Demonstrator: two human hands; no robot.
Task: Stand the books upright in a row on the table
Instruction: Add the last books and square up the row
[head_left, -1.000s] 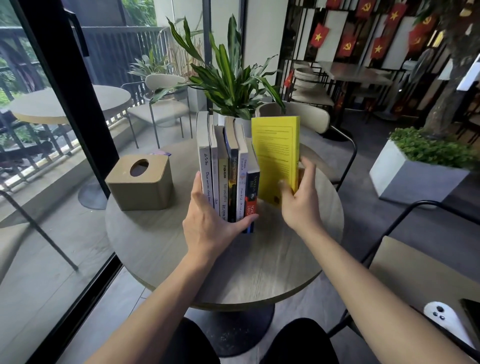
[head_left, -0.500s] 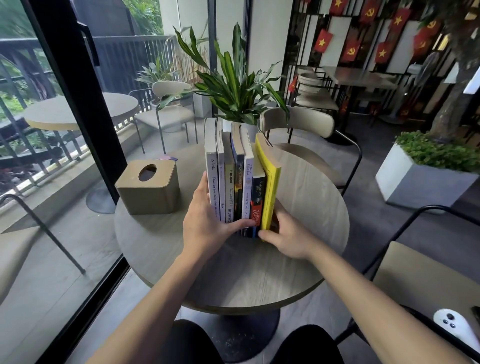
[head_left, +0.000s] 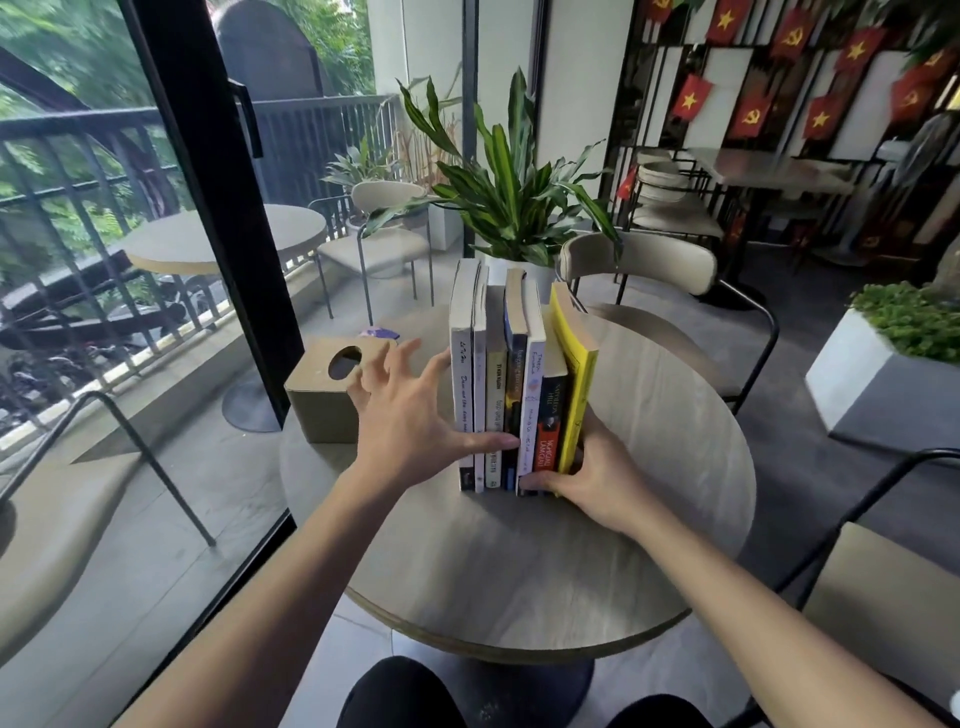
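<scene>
Both arms reach forward, left hand (head_left: 410, 415) spread open, right hand (head_left: 597, 475) cupped, thumb inward.

The right hand (head_left: 597, 473) covered the lower end of the yellow book (head_left: 575, 384), and its fingers, apart from the thumb, were out of sight behind that book. The left hand (head_left: 410, 415) hid the near right corner of the tissue box (head_left: 324, 395) and, with its thumb, a band across four spines in the row of books (head_left: 511, 384). Most spine lettering was too small or blurred to read. The plant's pot (head_left: 540, 273), upper middle of the frame, stood mostly concealed behind the books. A purple object (head_left: 380, 332) behind the tissue box showed only a sliver. At the lower right corner, a white object (head_left: 955, 696) was cut off by the edge
</scene>
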